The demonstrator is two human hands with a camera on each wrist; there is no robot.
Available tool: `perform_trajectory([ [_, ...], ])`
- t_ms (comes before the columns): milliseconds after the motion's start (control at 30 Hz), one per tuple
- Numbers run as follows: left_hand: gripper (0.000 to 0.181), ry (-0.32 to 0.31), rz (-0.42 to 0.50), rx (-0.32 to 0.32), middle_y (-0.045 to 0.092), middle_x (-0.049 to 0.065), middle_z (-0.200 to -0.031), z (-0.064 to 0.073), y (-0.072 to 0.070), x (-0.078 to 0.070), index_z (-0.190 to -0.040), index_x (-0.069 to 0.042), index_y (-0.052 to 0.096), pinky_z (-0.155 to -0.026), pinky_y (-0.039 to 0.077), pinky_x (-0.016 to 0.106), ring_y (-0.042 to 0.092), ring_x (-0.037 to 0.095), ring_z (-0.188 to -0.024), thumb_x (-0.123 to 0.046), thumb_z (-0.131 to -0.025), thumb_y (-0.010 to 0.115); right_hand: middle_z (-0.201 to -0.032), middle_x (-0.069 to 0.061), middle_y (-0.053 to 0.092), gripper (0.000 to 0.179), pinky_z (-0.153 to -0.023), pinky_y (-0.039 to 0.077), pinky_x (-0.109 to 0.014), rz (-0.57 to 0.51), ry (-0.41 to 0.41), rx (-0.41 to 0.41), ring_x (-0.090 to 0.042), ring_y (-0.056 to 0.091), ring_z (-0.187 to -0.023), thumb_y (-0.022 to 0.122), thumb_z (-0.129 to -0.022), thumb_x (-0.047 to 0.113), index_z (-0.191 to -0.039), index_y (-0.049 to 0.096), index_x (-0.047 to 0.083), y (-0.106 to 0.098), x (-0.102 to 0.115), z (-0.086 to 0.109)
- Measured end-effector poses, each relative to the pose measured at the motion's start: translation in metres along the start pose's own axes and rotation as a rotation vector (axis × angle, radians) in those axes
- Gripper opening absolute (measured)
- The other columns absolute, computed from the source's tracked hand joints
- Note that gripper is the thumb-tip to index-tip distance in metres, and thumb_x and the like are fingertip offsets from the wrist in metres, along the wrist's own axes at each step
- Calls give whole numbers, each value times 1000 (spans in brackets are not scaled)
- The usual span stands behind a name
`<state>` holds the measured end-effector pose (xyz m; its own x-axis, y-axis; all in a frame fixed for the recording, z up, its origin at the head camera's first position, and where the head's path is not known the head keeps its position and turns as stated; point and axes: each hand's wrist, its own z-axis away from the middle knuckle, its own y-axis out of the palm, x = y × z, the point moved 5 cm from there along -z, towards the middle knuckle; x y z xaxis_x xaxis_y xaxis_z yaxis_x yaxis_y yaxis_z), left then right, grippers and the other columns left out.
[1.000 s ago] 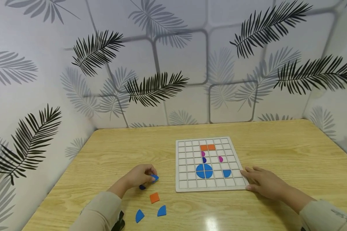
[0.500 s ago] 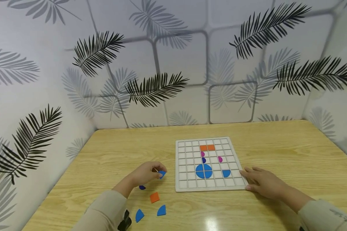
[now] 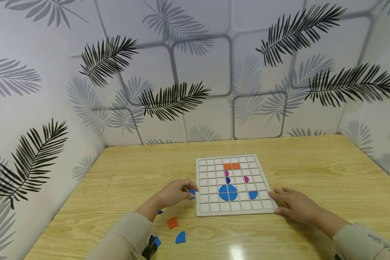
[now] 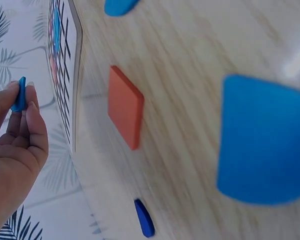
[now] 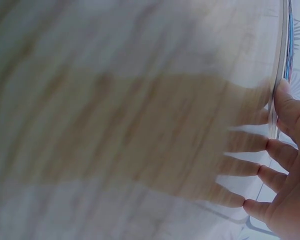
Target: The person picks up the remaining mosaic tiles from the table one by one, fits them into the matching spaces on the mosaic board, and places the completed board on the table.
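Observation:
My left hand (image 3: 175,193) pinches a blue quarter-circle tile (image 3: 192,194) between thumb and fingers, just off the left edge of a white grid board (image 3: 237,213). In the left wrist view the tile (image 4: 21,95) is held on edge at the fingertips. My right hand (image 3: 295,206) rests at the board's lower right edge, thumb and extended fingers touching it. Set on the board are two orange squares (image 3: 232,166), a blue disc of quarter tiles (image 3: 228,193), another blue quarter (image 3: 253,195), two magenta half-rounds (image 3: 246,179) and a dark blue one (image 3: 228,180).
Left of the board, an orange square tile (image 3: 172,222) and a blue quarter tile (image 3: 180,237) lie on the wooden table (image 3: 143,162). A second blue quarter (image 3: 157,241) and a dark blue piece (image 3: 160,212) are partly covered by the left arm. A patterned wall (image 3: 211,108) stands behind.
My left hand has lifted the blue quarter tile from the table and carried it rightward to the board's left edge. My right hand stays at the board.

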<state>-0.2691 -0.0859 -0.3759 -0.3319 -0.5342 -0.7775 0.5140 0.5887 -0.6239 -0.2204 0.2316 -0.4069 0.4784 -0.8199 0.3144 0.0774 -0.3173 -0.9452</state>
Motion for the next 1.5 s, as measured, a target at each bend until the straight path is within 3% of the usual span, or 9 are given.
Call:
perform_trajectory([
  [300,12,-40,17,-49,54,0,-85,-16,9,-14,-93,-7,60,-68,42,29,50,16,-78,-13,-82,59,-122,-22,44,53,-83,30,-57,4,6,0,-46,36,-109,59,-79,32,-121,49,2,-1,1,-1],
  [833,7,10,127,-55,57,1,-77,-38,28,-36,-83,-5,60,-64,44,26,52,12,-70,-9,-79,62,-121,-24,44,53,-83,30,-57,-6,0,-17,-46,37,-108,59,-79,32,-120,50,1,-2,1,0],
  [967,8,18,109,-58,54,1,-77,-45,34,-40,-85,-3,59,-62,44,24,53,12,-70,-8,-79,62,-121,-23,44,53,-83,30,-58,-12,7,-14,-46,36,-109,58,-79,33,-121,49,2,-1,0,0],
  [1333,14,6,3,-37,54,0,-89,-60,47,-43,-96,-11,63,-67,42,22,48,12,-81,-10,-83,57,-120,-24,45,53,-83,31,-56,-5,-7,-30,-46,38,-108,59,-79,33,-119,50,0,-1,1,1],
  [1500,11,2,4,-27,52,-4,-84,-66,53,-45,-91,-12,62,-63,43,21,50,11,-77,-7,-82,58,-120,-25,45,53,-83,31,-57,-11,-15,-28,-47,38,-107,59,-79,32,-120,50,0,-2,2,1],
])
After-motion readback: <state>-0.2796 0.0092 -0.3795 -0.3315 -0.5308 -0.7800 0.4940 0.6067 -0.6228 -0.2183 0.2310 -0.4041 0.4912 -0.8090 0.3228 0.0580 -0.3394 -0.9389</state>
